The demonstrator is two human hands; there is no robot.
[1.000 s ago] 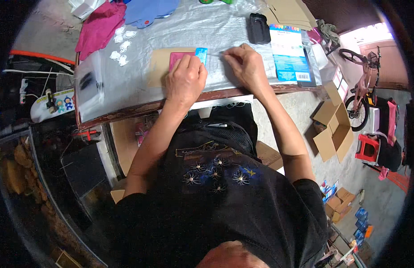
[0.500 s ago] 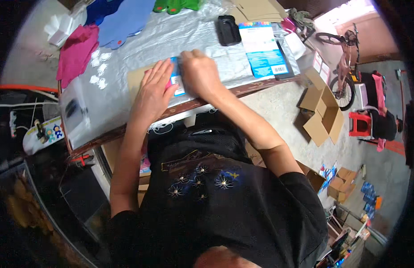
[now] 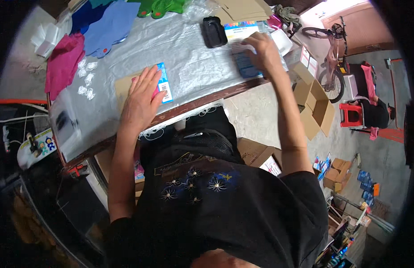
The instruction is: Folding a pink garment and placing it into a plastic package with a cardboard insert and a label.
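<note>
My left hand (image 3: 142, 100) lies flat, fingers stretched out, on a brown cardboard piece (image 3: 122, 87) and a blue-and-white printed card (image 3: 164, 85) with a barcode. A bit of pink shows beneath its fingers. Farther right, my right hand (image 3: 264, 52) is over blue-and-white printed cards (image 3: 248, 67) near the table's right end. Its thumb stands apart from its bent fingers, and I see nothing held between them. The hand covers part of the cards, and that area is slightly blurred. A black plastic tray (image 3: 214, 32) sits just left of these cards.
Silvery plastic sheeting covers the table (image 3: 193, 62). Pink cloth (image 3: 66, 62), blue cloth (image 3: 111, 27) and green cloth (image 3: 164, 6) lie at the back left, near small white bundles (image 3: 87, 80). An open carton (image 3: 312, 105) stands on the floor at right. Beyond sits another person (image 3: 376, 114).
My right hand has left the card beside my left hand and moved right, over the printed cards. The left hand stays flat on its card. The whole view has shifted slightly.
</note>
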